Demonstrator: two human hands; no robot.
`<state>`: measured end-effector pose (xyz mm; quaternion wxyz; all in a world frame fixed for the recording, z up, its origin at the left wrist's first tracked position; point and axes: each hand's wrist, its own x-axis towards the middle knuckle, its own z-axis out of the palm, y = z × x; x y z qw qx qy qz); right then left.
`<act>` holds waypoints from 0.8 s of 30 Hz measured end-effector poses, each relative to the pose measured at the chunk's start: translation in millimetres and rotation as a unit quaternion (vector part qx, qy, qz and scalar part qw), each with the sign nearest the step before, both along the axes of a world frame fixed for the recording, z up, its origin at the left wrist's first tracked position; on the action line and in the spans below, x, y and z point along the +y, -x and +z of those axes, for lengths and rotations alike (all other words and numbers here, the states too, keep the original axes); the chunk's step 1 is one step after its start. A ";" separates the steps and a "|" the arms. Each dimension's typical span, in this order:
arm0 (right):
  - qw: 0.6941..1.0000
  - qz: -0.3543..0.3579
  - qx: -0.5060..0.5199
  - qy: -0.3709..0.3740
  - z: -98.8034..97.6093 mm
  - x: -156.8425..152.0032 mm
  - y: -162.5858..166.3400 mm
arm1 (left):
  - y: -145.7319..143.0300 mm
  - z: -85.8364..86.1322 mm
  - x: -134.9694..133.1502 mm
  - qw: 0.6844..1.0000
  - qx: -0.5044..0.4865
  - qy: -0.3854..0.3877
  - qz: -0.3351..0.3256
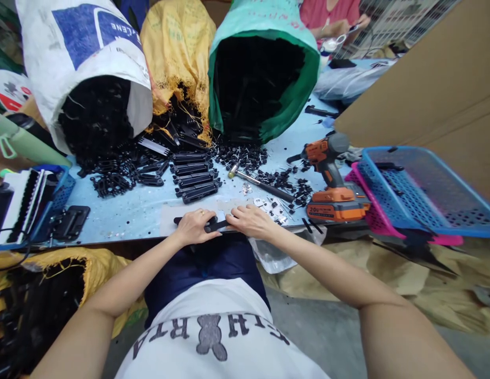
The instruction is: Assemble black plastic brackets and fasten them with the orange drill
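My left hand [195, 226] and my right hand [250, 220] rest side by side at the near edge of the light blue table [130, 210]. Both have their fingers curled over a long black plastic part [213, 224] that lies on a grey mat. The part's left end sticks out beyond my left hand; its middle shows between the two hands. A stack of similar black parts [195, 176] lies just beyond, and small black and silver pieces [272, 202] are scattered to the right of my right hand.
An orange cordless drill [329, 179] stands right of my hands, a hammer [260, 184] behind them. White [82, 47], yellow [177, 47] and green [264, 68] sacks of black parts lie at the back. Blue and pink baskets [418, 189] sit right. Another person [331, 16] sits beyond.
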<state>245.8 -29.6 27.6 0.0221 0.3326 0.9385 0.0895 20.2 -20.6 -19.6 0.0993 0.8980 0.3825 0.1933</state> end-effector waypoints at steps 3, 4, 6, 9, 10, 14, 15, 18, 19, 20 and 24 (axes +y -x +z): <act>1.000 0.024 0.014 -0.009 -9.3 5.9 -8.8 | -2.0 0.3 -2.7 1.000 0.009 0.014 0.007; 0.999 0.020 0.023 -0.009 -13.1 7.9 -11.8 | -4.5 1.0 -2.4 1.000 0.015 0.018 0.013; 0.999 0.011 0.046 -0.006 -21.5 11.5 -17.9 | -13.5 4.5 3.8 0.999 0.023 0.015 0.019; 0.996 0.006 0.087 -0.007 -34.2 15.3 -26.4 | -36.6 17.4 34.4 0.999 0.025 -0.020 0.041; 0.995 0.007 0.099 -0.008 -38.2 16.1 -28.6 | -46.3 23.5 50.3 0.997 0.034 -0.027 0.056; 0.992 -0.001 0.128 -0.002 -51.3 16.1 -32.6 | -85.3 43.6 121.6 0.986 0.133 -0.004 0.104; 0.991 -0.005 0.133 0.003 -53.0 15.8 -33.2 | -93.3 45.4 136.5 0.983 0.152 0.003 0.104; 0.986 -0.019 0.164 0.009 -50.6 18.8 -38.8 | -111.5 41.5 165.6 0.979 0.180 0.018 0.096; 0.984 -0.032 0.175 0.006 -47.0 22.4 -42.5 | -115.8 38.5 170.5 0.978 0.186 0.021 0.096; 0.981 -0.054 0.185 0.003 -42.2 28.0 -47.1 | -119.4 35.5 173.4 0.976 0.192 0.022 0.096; 0.959 -0.206 0.193 0.006 -20.8 72.0 -69.1 | -124.2 32.8 171.2 0.976 0.192 0.007 0.107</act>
